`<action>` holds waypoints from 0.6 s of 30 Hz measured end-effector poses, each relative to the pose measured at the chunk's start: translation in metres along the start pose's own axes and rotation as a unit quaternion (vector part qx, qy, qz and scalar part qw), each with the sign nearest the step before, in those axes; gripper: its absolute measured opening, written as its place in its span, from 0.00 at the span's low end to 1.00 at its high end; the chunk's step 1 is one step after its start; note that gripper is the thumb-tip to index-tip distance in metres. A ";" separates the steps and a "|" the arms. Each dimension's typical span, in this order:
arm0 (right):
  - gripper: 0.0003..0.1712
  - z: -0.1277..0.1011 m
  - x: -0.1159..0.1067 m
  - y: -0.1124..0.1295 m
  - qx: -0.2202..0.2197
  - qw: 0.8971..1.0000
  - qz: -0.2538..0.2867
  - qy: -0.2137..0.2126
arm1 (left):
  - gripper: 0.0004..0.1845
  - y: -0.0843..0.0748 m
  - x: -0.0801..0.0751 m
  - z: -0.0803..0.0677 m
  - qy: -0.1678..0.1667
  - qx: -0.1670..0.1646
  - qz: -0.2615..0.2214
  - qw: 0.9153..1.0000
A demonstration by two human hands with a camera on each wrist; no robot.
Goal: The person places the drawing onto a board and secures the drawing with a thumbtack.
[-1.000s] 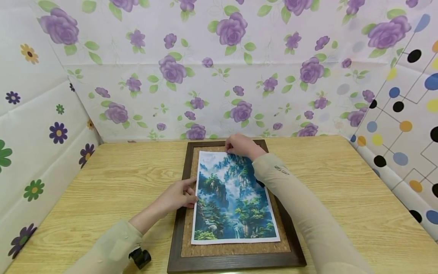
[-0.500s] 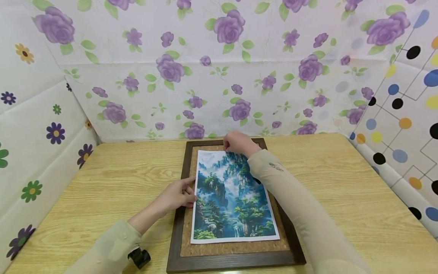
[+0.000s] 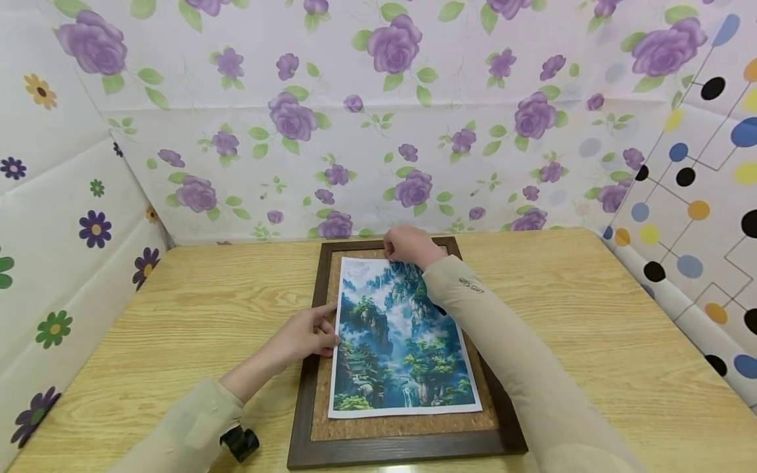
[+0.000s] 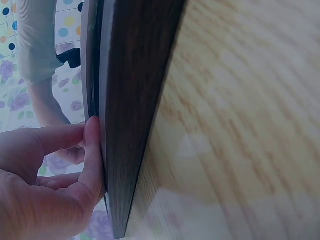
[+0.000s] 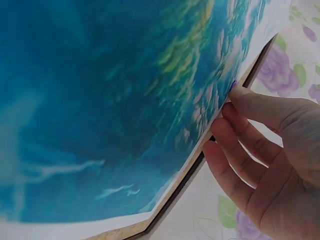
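Note:
A printed landscape picture (image 3: 402,355) with a white border lies on a cork board (image 3: 408,430) inside a dark wooden frame (image 3: 408,451). My left hand (image 3: 304,334) reaches over the frame's left side, and its index finger and thumb rest apart at the picture's left edge. In the left wrist view, the near side of the frame (image 4: 132,90) hides the picture. My right hand (image 3: 408,245) is at the picture's top edge. Its thumb and index finger pinch a small purple pin (image 5: 233,85) there, mostly hidden by the thumb, while the other fingertips sit along the frame's far side.
The frame lies on a wood-grain table (image 3: 236,282), its far side close to a wall sheet with purple flowers (image 3: 292,118). A patterned sheet (image 3: 698,210) closes the right side, and another flowered sheet (image 3: 65,263) the left. A black wrist mount (image 3: 241,443) hangs by the left sleeve.
The whole scene shifts slightly in the head view as the head moves. Both hands and the picture keep their places on the frame.

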State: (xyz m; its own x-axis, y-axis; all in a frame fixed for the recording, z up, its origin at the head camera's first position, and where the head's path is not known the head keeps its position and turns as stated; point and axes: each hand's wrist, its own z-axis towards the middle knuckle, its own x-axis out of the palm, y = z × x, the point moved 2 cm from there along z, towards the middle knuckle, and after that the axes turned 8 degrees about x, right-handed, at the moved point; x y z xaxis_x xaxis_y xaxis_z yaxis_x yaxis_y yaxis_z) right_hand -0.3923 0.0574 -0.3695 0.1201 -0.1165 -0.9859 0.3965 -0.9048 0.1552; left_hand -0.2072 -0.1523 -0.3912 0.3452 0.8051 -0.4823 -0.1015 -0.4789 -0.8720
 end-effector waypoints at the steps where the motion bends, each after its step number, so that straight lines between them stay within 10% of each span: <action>1: 0.06 0.000 0.000 0.000 0.001 1.000 0.002 0.000 | 0.37 0.000 0.000 0.000 0.002 0.005 0.002 1.000; 18: 0.05 0.007 0.004 -0.009 -0.040 0.999 -0.016 -0.002 | 0.39 0.004 -0.006 0.006 0.039 -0.006 -0.006 0.999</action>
State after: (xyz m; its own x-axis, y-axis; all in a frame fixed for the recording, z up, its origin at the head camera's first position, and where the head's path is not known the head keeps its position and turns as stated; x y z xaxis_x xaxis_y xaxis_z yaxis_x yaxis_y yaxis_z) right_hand -0.4018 0.0627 -0.3752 0.1028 -0.0887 -0.9907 0.4723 -0.8722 0.1271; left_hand -0.2157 -0.1569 -0.3920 0.4186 0.7813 -0.4630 -0.0861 -0.4733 -0.8767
